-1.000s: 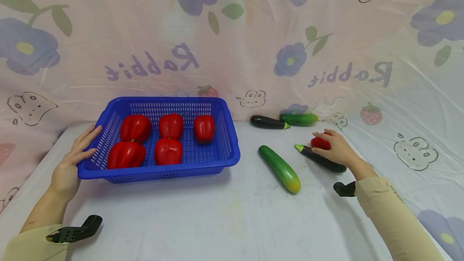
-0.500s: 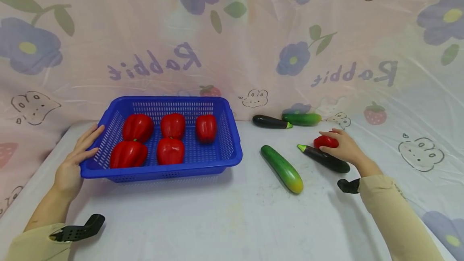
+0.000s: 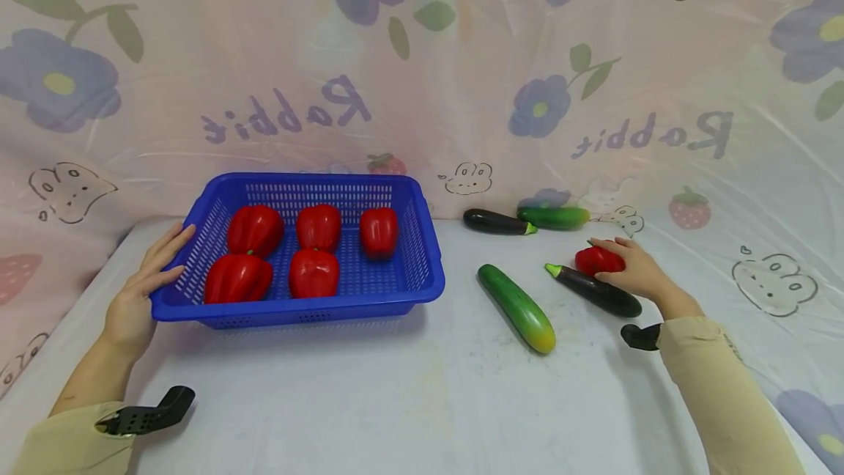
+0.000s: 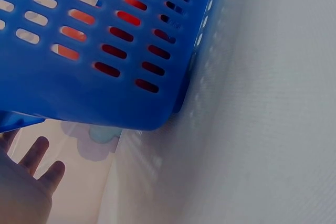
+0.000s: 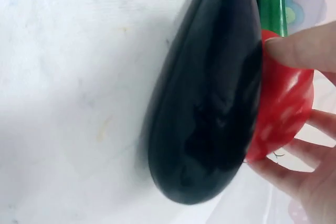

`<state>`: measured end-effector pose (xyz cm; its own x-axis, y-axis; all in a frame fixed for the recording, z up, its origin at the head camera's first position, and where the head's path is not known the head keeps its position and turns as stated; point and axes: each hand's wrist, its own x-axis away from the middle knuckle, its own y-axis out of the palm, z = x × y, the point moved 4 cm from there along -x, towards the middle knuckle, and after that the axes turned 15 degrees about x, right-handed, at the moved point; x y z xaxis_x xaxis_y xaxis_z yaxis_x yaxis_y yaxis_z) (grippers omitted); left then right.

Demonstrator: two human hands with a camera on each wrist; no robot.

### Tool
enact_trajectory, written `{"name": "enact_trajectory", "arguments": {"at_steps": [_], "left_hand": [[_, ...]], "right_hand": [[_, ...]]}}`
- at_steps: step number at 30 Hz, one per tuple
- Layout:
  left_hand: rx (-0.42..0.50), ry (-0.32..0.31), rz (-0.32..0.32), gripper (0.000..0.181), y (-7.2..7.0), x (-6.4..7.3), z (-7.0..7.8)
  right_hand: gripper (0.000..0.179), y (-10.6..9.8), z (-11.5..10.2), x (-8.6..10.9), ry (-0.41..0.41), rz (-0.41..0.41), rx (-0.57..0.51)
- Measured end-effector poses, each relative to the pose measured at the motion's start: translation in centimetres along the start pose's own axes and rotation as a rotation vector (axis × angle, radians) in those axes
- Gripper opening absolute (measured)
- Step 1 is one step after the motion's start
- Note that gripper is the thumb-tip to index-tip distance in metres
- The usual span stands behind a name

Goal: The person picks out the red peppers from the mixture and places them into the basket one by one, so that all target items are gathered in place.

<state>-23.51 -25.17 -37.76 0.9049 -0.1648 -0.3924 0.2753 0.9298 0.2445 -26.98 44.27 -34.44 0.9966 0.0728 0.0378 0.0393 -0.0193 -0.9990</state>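
A blue basket [image 3: 300,309] with slotted walls holds several red bell peppers [image 3: 313,273]. My left hand [image 3: 135,306] touches the basket's left side, its fingers extended along the rim; in the left wrist view those fingers [image 4: 35,156] stick out straight beside the blue wall. At the right, my right hand [image 3: 638,270] grips another red bell pepper [image 3: 596,260], thumb on one side and fingers on the other. That pepper [image 5: 283,103] lies directly behind a dark eggplant [image 5: 210,98] in the right wrist view. Part of it is hidden by my hand.
A green cucumber-like vegetable [image 3: 517,308] lies between the basket and the near eggplant [image 3: 596,292]. Farther back are a second eggplant [image 3: 496,222] and a second green vegetable [image 3: 554,218], close to the patterned cloth backdrop [image 3: 422,94]. A white cloth [image 3: 369,402] covers the table.
My right hand has drawn slightly right on the bell pepper, leaving more of the pepper showing. The whole view has drifted a little; my left hand stays at the basket.
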Motion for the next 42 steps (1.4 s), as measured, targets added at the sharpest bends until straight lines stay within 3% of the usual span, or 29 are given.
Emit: {"name": "enact_trajectory", "arguments": {"at_steps": [11, 22, 30, 42], "left_hand": [[-0.014, 0.012, 0.002, 0.05, 0.0, 0.0, 0.1], [-0.008, 0.013, 0.004, 0.05, -0.1, 0.0, 0.1], [-0.012, 0.009, 0.018, 0.049, 0.0, 0.0, -0.1], [-0.03, -0.003, 0.033, 0.05, 0.0, 0.1, -0.1]], "right_hand": [[0.086, 0.1, -0.2, -0.2, 0.047, -0.037, -0.002], [0.089, 0.2, 0.0, -0.3, 0.029, -0.012, 0.003], [0.089, 0.4, -0.1, -0.6, 0.042, 0.023, -0.017], [0.088, -0.1, -1.6, -0.8, 0.05, 0.138, -0.018]]}}
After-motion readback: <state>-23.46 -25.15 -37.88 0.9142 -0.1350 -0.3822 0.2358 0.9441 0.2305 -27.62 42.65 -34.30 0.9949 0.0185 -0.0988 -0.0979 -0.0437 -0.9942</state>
